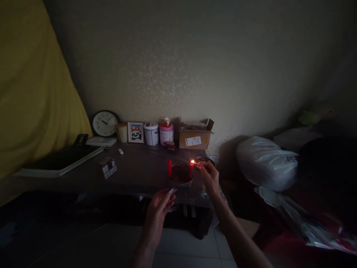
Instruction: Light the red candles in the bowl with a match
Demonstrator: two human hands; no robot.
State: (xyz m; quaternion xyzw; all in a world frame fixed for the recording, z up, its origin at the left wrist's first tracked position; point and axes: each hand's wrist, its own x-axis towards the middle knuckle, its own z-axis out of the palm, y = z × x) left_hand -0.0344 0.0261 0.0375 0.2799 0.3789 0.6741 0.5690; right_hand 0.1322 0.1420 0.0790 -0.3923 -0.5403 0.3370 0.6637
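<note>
In dim light, a round bowl (pixel 180 175) stands near the front edge of a dark low table (pixel 134 171), with two red candles: the left candle (pixel 169 168) and the right candle (pixel 191 169). My right hand (pixel 209 178) pinches a burning match (pixel 194 162) whose flame sits at the top of the right candle. My left hand (pixel 159 208) is closed on a small pale box, probably a matchbox (pixel 172 191), just in front of the bowl.
On the table: a puzzle cube (pixel 108 168), a clock (pixel 105 123), a framed picture (pixel 135 132), two tins (pixel 158 134), a cardboard box (pixel 195 137), a laptop (pixel 60 159). A white bag (pixel 266 162) lies right. A yellow curtain (pixel 30 85) hangs left.
</note>
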